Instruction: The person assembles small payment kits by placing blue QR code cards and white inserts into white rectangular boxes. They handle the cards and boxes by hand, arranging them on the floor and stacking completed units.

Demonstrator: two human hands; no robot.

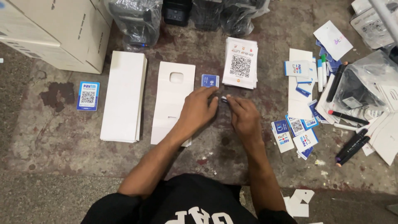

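White small piece [224, 98] pinched between left hand [198, 111] and right hand [244, 116], both grips closed on it, near blue card [210, 80], floor.

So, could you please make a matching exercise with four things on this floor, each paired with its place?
Things:
1. tall plain white card stack
2. white card sheet with a rounded cut-out
3. small blue square card
4. blue code card lying alone

Places:
A. just above the left hand
B. far left, on the stained floor
C. beside the cardboard boxes
D. under the left forearm

Pairs: 1-C, 2-D, 3-A, 4-B
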